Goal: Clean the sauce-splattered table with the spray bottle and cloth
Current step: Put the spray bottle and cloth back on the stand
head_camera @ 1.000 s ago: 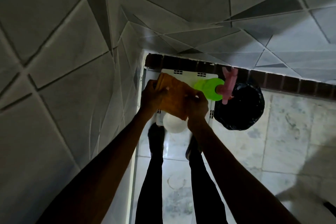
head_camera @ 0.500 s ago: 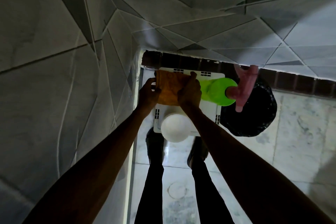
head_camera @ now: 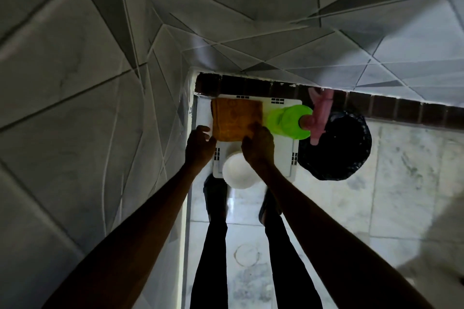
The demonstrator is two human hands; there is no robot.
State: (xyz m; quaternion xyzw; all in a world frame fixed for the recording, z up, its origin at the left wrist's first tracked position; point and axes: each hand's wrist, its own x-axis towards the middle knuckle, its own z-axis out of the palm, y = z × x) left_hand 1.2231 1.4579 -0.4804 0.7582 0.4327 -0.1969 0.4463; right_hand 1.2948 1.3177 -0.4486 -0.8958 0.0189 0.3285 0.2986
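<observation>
**Item 1, cloth** (head_camera: 236, 118). Orange, folded to a neat rectangle. It lies flat on the far left part of the white surface (head_camera: 281, 155). I judge it is folded this way to give a thick pad for wiping.

**Item 2, spray bottle** (head_camera: 288, 120). Bright green body, with the pink trigger head on its right. It sits at the far right of the surface, just right of the cloth. Kept there, either one can be taken up without reaching across the other.

**Item 3, right grip** (head_camera: 258, 147). Set over the cloth's near right corner, fingers pointing down onto the fabric. The back of the hand hides the fingertips, so I cannot tell whether they pinch the corner or only press it.

**Item 4, left grip** (head_camera: 199, 144). Just beside the cloth's near left corner. Fingers loosely curled and spread, thumb out, nothing held. I cannot tell whether a fingertip brushes the fabric.

**Item 5, bowl** (head_camera: 238, 170). White, at the near edge of the surface, between my wrists.

**Item 6, bin** (head_camera: 344, 148). Lined with a black bag, on the floor just right of the surface.

**Item 7, sauce.** None can be made out on the bare white in this dim light.
</observation>
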